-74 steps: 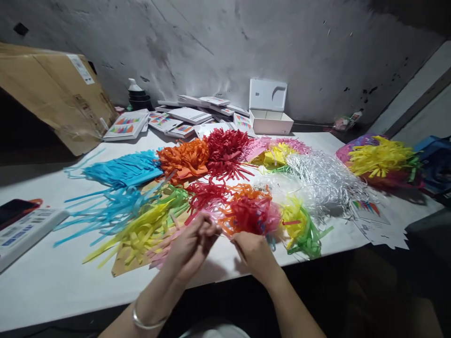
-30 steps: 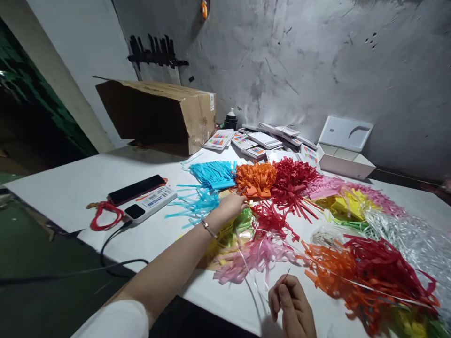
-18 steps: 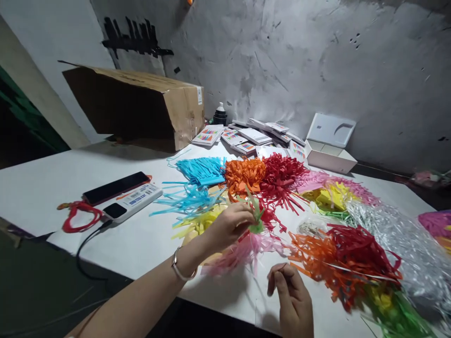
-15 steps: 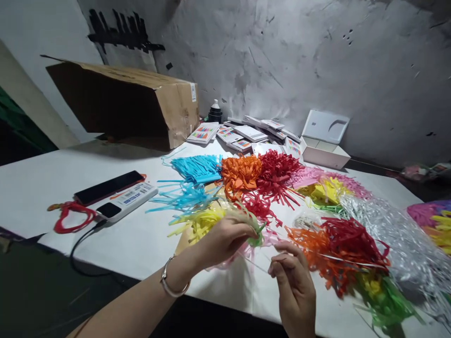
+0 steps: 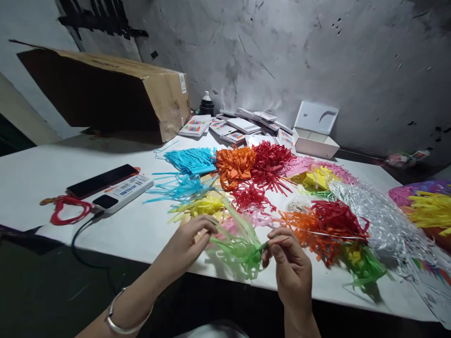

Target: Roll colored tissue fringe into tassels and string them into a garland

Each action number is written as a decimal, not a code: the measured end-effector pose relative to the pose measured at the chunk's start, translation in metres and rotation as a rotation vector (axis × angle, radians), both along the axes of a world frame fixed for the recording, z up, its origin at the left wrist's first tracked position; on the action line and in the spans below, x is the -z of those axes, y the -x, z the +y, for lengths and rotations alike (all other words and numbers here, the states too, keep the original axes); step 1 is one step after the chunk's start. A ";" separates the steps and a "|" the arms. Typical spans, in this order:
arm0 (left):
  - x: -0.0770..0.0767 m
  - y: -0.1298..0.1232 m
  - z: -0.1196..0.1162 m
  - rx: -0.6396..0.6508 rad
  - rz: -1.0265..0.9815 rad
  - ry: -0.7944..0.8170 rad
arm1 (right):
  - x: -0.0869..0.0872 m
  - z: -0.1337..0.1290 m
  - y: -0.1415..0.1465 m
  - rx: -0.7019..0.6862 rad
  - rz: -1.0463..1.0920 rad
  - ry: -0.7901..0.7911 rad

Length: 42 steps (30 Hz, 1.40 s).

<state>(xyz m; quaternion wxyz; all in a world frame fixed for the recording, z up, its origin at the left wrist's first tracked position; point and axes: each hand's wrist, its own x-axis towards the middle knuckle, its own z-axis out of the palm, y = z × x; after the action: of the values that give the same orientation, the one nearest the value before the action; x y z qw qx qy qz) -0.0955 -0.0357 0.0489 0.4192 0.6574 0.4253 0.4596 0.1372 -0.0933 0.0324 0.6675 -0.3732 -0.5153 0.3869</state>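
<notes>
Your left hand (image 5: 186,241) and right hand (image 5: 292,270), fingertips closed, pinch the green tassel (image 5: 244,254); hard pulling could tear strips.

Both forearms reach in low, the braceleted left hand (image 5: 192,239) and right hand (image 5: 287,258) pinching, fingers curled inward.

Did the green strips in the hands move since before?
Yes, the green strips moved away from the orange bunch, toward the near edge of the table.
</notes>
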 end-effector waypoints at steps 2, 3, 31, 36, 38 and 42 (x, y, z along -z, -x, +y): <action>-0.007 0.000 -0.008 -0.135 -0.041 -0.066 | -0.001 -0.004 0.004 -0.080 -0.035 0.009; -0.012 -0.003 -0.013 -0.126 -0.032 -0.105 | -0.002 -0.006 0.006 -0.119 -0.052 0.011; 0.015 -0.046 -0.041 0.225 0.046 0.111 | 0.008 -0.043 0.016 0.257 -0.705 -0.052; 0.018 -0.045 -0.041 0.212 0.016 0.149 | 0.007 -0.041 0.017 0.249 -0.696 -0.009; 0.021 -0.045 -0.041 0.214 -0.004 0.172 | 0.007 -0.041 0.017 0.227 -0.681 0.028; 0.026 -0.045 -0.041 0.220 -0.068 0.220 | 0.008 -0.041 0.018 0.176 -0.637 0.127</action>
<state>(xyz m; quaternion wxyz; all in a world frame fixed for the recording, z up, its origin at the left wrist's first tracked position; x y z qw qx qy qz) -0.0501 -0.0766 0.0226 0.5504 0.6343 0.3842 0.3836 0.1191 -0.1341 0.0239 0.4792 -0.5592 -0.6387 0.2229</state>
